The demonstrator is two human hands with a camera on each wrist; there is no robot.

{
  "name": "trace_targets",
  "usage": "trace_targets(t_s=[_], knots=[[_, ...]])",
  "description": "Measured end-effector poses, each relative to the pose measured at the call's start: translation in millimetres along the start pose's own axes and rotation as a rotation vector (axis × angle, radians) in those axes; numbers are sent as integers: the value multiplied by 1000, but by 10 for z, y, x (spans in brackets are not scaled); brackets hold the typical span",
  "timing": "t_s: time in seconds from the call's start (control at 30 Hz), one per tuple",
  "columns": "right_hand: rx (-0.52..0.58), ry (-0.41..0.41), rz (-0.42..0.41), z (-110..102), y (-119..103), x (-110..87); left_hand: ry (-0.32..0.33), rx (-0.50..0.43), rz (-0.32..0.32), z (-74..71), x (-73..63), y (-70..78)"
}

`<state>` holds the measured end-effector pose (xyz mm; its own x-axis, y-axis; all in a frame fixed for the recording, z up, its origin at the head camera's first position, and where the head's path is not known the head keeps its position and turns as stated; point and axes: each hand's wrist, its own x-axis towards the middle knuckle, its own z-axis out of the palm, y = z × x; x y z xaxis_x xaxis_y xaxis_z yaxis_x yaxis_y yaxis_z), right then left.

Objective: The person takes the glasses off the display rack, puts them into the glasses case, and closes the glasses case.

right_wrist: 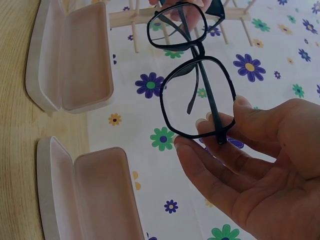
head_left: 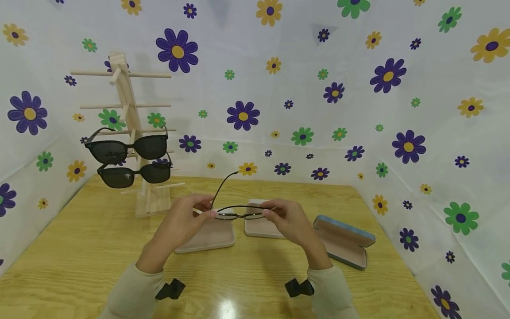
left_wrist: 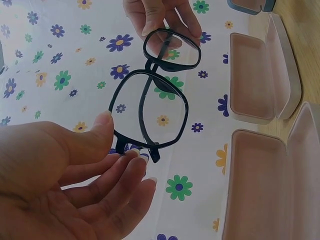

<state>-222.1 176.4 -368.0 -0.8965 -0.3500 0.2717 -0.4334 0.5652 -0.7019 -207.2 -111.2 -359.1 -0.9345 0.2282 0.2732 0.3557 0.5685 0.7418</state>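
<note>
A pair of black-framed eyeglasses (head_left: 240, 216) with clear lenses is held up in front of me between both hands. My left hand (head_left: 185, 221) pinches the frame's left end between thumb and fingers. At the other end, my right hand (head_left: 291, 219) grips the rim corner near the hinge in the same way. One temple (head_left: 220, 190) sticks out up and away on the left, while the other lies folded across behind the lenses. Both wrist views show the thumb on one side of the eyeglasses (left_wrist: 150, 72) and fingertips on the other.
Two pale open glasses cases (head_left: 213, 241) (right_wrist: 87, 60) lie on the wooden table (head_left: 239, 283) beyond the hands. A blue open case (head_left: 344, 230) is at the right. Back left, a wooden display stand (head_left: 127, 97) carries two pairs of dark sunglasses (head_left: 151, 147). A flowered cloth (head_left: 279, 88) surrounds the table.
</note>
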Motion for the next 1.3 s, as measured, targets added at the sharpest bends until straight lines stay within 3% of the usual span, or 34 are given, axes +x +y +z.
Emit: trace_targets(t_s=[1.3], knots=[[30, 27, 32, 40, 30, 23, -59, 30, 82, 37, -16, -10]])
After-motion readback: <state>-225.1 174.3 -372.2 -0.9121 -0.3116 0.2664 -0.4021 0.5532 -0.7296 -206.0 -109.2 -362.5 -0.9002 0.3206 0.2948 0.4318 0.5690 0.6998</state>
